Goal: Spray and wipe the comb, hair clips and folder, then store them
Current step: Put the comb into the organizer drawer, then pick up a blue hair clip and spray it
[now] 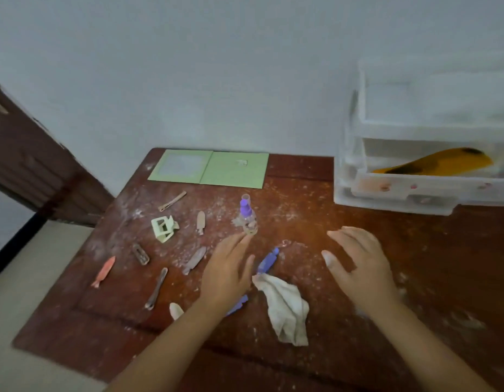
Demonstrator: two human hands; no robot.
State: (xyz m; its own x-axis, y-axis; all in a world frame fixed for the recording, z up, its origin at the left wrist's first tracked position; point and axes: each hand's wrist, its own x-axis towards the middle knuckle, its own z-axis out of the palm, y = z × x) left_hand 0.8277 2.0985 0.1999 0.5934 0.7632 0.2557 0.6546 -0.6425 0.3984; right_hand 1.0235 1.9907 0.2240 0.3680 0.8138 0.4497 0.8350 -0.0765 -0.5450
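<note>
A small spray bottle (248,215) with a purple top stands mid-table. My left hand (226,271) hovers just below it, fingers apart, fingertips close to the bottle's base. My right hand (355,261) is spread open over the dusty wood to the right, holding nothing. A crumpled white cloth (286,308) lies between my forearms. A purple hair clip (269,260) lies between my hands; another purple clip (239,304) peeks from under my left wrist. A green open folder (233,169) lies at the table's far edge. The yellow-orange comb (434,164) rests in the open drawer.
Several dusty hair clips lie at left: a green claw clip (163,228), a pink one (103,271), a grey one (194,260). A white plastic drawer unit (414,190) stands at the right rear. The wooden table (358,222) is powdered with dust. A dark door (33,165) is at left.
</note>
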